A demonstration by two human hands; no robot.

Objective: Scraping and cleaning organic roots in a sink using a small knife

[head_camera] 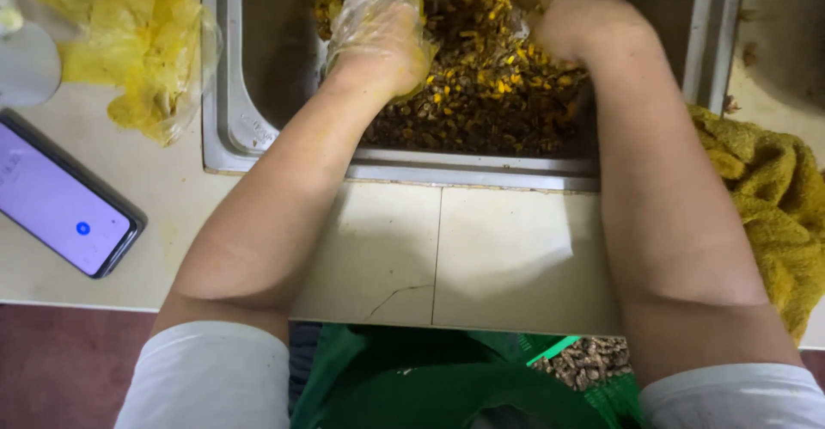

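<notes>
Grip first: my left hand [382, 38], in a thin clear plastic glove, is pressed palm-down into the heap of chopped brown-and-yellow plant pieces [481, 76]; fingers are buried, so I can't tell if it's clenched or released. Same for the right hand [571, 21]: it looks curled into the heap, finger state hidden.

Left to right: dark-framed smartphone with a lit pale-purple screen [64, 205] on the pale tiled worktop [481, 257], crumpled yellow-stained clear plastic bag [142, 46], then the rectangular stainless steel tray [232, 94] holding the heap, then a mustard-yellow towel [773, 205] at the far right edge. Below the worktop, a green basket [430, 386] with more brown pieces.

Judging by the pose, this is mid-mixing. Next move calls for turning material up from below without spilling over the tray rim.
</notes>
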